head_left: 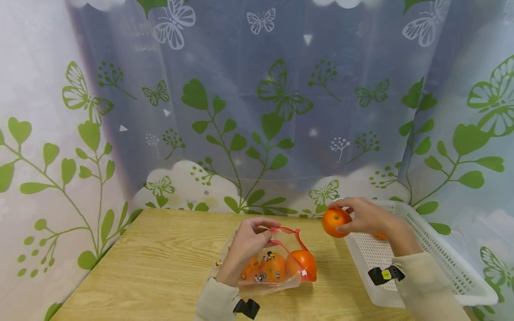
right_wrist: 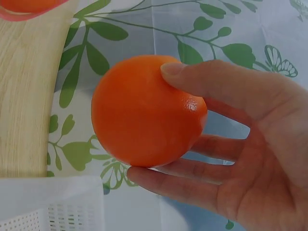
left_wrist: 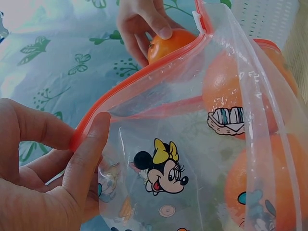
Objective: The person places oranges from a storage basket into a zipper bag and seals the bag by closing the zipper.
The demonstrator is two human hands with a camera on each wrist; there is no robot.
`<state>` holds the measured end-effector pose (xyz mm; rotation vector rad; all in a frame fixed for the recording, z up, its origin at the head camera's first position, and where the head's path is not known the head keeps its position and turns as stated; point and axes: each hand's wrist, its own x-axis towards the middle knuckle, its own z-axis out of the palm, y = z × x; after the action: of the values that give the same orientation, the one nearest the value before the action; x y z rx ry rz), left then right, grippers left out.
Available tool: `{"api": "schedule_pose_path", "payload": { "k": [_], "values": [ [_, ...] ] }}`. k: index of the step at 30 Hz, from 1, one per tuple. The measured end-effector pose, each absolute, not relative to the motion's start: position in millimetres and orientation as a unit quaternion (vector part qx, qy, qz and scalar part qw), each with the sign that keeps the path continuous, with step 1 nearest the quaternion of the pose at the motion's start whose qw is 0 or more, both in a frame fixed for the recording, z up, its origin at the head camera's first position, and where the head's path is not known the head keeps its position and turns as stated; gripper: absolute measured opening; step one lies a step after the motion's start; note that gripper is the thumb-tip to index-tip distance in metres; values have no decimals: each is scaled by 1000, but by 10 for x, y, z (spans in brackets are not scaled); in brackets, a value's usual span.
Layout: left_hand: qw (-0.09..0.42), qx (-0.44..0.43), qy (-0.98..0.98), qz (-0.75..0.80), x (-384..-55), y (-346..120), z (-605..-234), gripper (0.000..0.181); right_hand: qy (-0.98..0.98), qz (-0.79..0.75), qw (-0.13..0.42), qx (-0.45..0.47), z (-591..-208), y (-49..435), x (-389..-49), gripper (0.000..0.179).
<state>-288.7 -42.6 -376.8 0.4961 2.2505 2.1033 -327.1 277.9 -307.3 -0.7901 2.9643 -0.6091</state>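
Observation:
My right hand (head_left: 363, 216) grips an orange (head_left: 335, 222) between thumb and fingers, above the table beside the white basket. In the right wrist view the orange (right_wrist: 147, 110) shows whole, with the thumb on its top side and the fingers below. My left hand (head_left: 250, 243) pinches the red zip edge (left_wrist: 139, 72) of a clear cartoon-printed zip bag (left_wrist: 168, 144) and lifts its mouth. Inside the bag lie several oranges (head_left: 273, 267); one orange (head_left: 303, 264) sits at the mouth's right end.
A white perforated plastic basket (head_left: 449, 249) stands on the right, with another orange (head_left: 380, 236) partly hidden behind the right forearm. The wooden table (head_left: 160, 263) runs back to a hanging cloth (head_left: 257, 133) printed with leaves and butterflies.

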Motion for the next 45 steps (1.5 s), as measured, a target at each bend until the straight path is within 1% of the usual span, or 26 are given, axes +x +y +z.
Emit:
{"api": "schedule_pose_path", "payload": {
  "k": [8,16,32,38,42,45],
  "values": [
    [11,157,721,674,-2897,-420,-3774,29,943,-223,23,-247,-3074,2716,-3217,60],
    [16,151,724,673,-2915,-419,-3792,30,932,-205,-10,-299,-3094,2635,-3191,53],
    [13,149,725,672,-2911,-422,-3785,30,918,-226,-14,-324,-3071,2549,-3089,56],
    [13,151,722,675,-2896,-423,-3770,31,912,-239,-9,-333,-3096,2501,-3058,53],
    [8,157,721,675,-2883,-425,-3759,31,910,-237,-19,-339,-3121,2462,-3032,53],
    [7,158,723,672,-2884,-424,-3760,31,907,-247,-16,-341,-3144,2432,-3014,53]
  ]
}}
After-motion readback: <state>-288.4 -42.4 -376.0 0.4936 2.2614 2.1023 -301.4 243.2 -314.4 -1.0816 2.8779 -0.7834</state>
